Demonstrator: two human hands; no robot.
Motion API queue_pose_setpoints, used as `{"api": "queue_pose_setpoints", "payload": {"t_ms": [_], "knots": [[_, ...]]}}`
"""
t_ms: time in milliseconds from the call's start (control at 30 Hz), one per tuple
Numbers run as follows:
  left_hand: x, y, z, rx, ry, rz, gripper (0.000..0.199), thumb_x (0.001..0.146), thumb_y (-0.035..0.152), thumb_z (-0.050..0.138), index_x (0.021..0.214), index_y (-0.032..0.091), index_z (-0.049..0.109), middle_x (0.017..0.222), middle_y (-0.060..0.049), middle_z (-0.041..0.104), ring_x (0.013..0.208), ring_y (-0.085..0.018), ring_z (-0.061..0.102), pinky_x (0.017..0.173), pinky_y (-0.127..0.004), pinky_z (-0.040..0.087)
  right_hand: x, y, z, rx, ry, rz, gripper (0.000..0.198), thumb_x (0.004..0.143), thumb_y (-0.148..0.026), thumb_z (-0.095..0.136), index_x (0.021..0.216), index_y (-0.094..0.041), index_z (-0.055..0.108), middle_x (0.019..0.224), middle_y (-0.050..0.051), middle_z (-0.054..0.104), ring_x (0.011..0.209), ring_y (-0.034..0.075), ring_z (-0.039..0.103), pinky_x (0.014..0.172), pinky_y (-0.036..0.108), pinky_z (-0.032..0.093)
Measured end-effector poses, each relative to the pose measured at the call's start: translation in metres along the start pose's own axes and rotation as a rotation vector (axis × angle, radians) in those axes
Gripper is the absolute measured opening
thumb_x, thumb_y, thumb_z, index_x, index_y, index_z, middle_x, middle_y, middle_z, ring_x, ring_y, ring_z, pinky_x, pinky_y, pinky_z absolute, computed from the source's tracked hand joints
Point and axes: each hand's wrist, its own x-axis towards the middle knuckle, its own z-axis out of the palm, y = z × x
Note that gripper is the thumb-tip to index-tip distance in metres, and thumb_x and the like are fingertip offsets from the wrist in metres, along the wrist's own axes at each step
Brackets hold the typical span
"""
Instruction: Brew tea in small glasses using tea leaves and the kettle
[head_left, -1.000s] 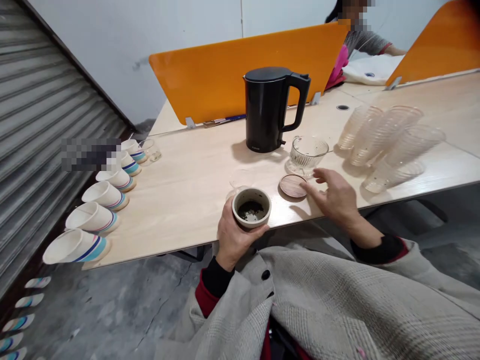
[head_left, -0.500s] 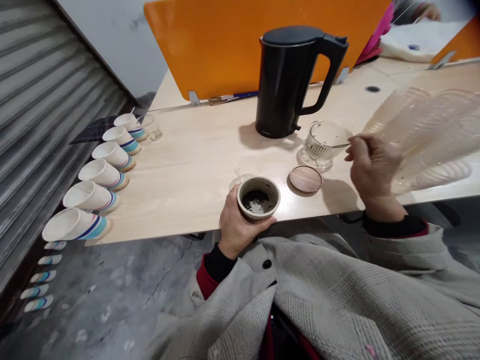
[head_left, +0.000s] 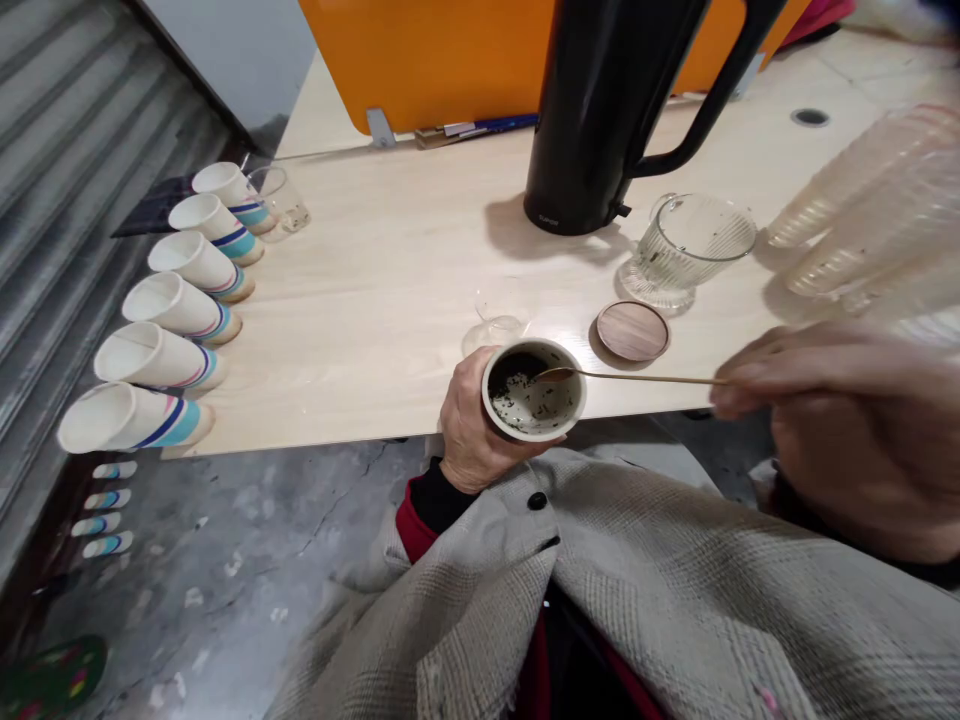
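Surface [head_left: 360, 350]: pale wood grain. Kettle [head_left: 585, 130]: black, upright. Right hand [head_left: 855, 410]: blurred, fingertips pinched on a spoon [head_left: 645, 378]. Left hand [head_left: 469, 425]: half-curled, gripping a jar [head_left: 534, 435] from its side. Jar: round, tilted, cream rim, pale interior; held at the surface's front edge. Disc [head_left: 634, 331]: brown wood, round, flat, near the jar. Spoon: slim, light brown, bowl inside the jar. Flakes [head_left: 511, 370]: dark, heaped at one side of the jar, specks scattered across its wall.
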Motion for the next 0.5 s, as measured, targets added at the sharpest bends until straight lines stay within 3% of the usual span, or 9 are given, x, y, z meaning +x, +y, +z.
{"api": "queue_pose_setpoints", "payload": {"t_ms": [67,167,300,500], "knots": [[0.0,0.0,-0.001,0.011,-0.005,0.008,0.108,0.072,0.071,0.088,0.156,0.023,0.039,0.135,-0.016,0.065,0.125,-0.034,0.068,0.104,-0.053,0.061,0.003,-0.007,0.013,-0.025,-0.164,-0.173,0.013,0.097,-0.015,0.068,0.103,-0.024,0.074,0.082,0.003,0.071,0.07,0.014,0.067,0.06,0.028,0.052],[-0.001,0.0,-0.001,0.007,-0.011,0.013,0.107,0.072,0.07,0.088,0.155,0.023,0.04,0.135,-0.015,0.065,0.125,-0.034,0.069,0.103,-0.053,0.062,0.009,-0.01,0.034,-0.052,-0.275,-0.391,0.024,0.099,-0.005,0.061,0.118,-0.019,0.068,0.089,0.005,0.071,0.074,0.014,0.067,0.061,0.027,0.053],[-0.004,0.0,0.001,-0.008,0.011,-0.005,0.104,0.074,0.072,0.085,0.154,0.021,0.043,0.135,-0.015,0.067,0.123,-0.033,0.07,0.103,-0.051,0.062,0.011,-0.009,0.052,-0.065,-0.309,-0.437,0.022,0.102,-0.008,0.057,0.116,-0.021,0.068,0.085,0.004,0.069,0.07,0.015,0.064,0.058,0.028,0.05],[-0.007,-0.003,0.003,0.022,0.034,0.015,0.103,0.076,0.073,0.083,0.155,0.022,0.042,0.136,-0.014,0.067,0.124,-0.033,0.069,0.104,-0.051,0.062,0.005,-0.011,0.052,-0.06,-0.34,-0.39,0.023,0.102,-0.007,0.057,0.117,-0.022,0.066,0.086,0.002,0.07,0.071,0.014,0.064,0.06,0.027,0.051]]}}
